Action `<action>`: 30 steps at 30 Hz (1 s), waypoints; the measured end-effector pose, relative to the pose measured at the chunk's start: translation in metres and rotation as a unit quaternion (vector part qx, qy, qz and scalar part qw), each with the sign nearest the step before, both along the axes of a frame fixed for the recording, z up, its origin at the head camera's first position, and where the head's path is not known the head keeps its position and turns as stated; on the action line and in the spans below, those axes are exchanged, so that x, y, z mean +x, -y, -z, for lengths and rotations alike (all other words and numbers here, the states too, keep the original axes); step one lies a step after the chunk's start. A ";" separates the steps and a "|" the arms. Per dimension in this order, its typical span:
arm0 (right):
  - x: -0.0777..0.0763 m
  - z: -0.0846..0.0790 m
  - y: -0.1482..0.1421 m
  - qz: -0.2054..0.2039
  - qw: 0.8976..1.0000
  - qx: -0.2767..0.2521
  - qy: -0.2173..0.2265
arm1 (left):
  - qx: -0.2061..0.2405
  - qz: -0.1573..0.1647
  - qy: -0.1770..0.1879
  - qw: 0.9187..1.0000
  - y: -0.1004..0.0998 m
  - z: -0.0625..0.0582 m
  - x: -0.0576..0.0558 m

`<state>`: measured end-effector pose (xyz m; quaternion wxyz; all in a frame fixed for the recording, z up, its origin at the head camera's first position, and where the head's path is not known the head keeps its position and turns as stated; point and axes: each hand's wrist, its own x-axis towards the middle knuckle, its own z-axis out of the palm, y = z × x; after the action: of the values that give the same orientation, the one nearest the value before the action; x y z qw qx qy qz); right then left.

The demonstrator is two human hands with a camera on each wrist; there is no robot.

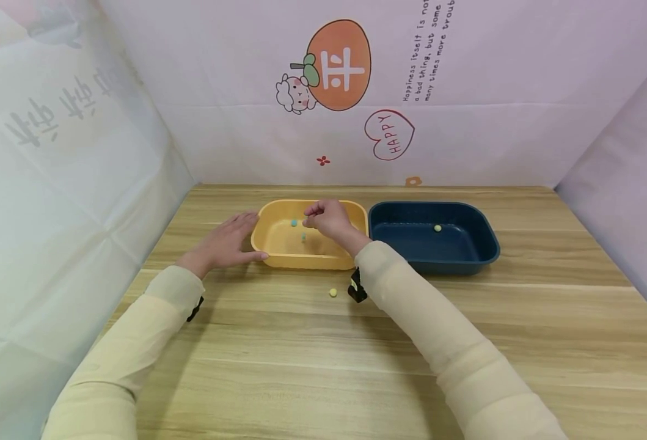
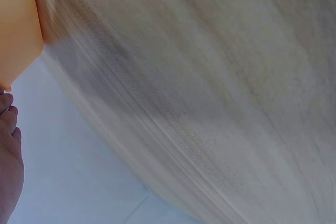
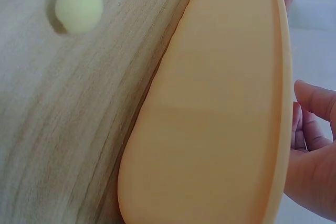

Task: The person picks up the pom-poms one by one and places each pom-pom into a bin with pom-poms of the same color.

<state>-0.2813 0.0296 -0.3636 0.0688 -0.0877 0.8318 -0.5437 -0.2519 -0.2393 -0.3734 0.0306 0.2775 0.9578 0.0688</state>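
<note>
A yellow-orange bin (image 1: 309,261) stands on the wooden table. My left hand (image 1: 226,243) rests against its left end, the fingers at the left side and the thumb at the near rim. Above the bin's inside hovers my right hand (image 1: 330,221), fingers bent and thumb apart from them; nothing shows between them. Two small blue pieces, one farther back (image 1: 294,223) and one blurred (image 1: 303,237), appear in the bin area below that hand. A pale yellow ball (image 3: 79,9) lies on the table in front of the bin.
Right beside the yellow bin stands a dark blue bin (image 1: 433,267) with one pale yellow ball (image 1: 437,228) inside. Printed cloth walls (image 1: 235,134) enclose the table (image 1: 279,354) at the back and both sides. A black wrist device (image 1: 357,287) sits under the right sleeve.
</note>
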 end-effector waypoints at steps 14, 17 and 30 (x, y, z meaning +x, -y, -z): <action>0.006 -0.011 -0.003 -0.014 1.000 0.003 -0.012 | 0.001 -0.003 -0.007 1.000 0.001 0.002 -0.001; 0.008 -0.015 -0.007 -0.014 1.000 0.006 -0.018 | 0.003 -0.004 -0.008 1.000 0.001 0.002 -0.001; 0.017 -0.028 -0.037 -0.028 0.996 0.068 -0.050 | 0.001 0.001 -0.010 1.000 0.002 0.001 -0.003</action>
<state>-0.2641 0.0669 -0.3355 0.0481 -0.1331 0.8667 -0.4783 -0.2550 -0.2413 -0.3748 0.0207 0.2794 0.9576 0.0672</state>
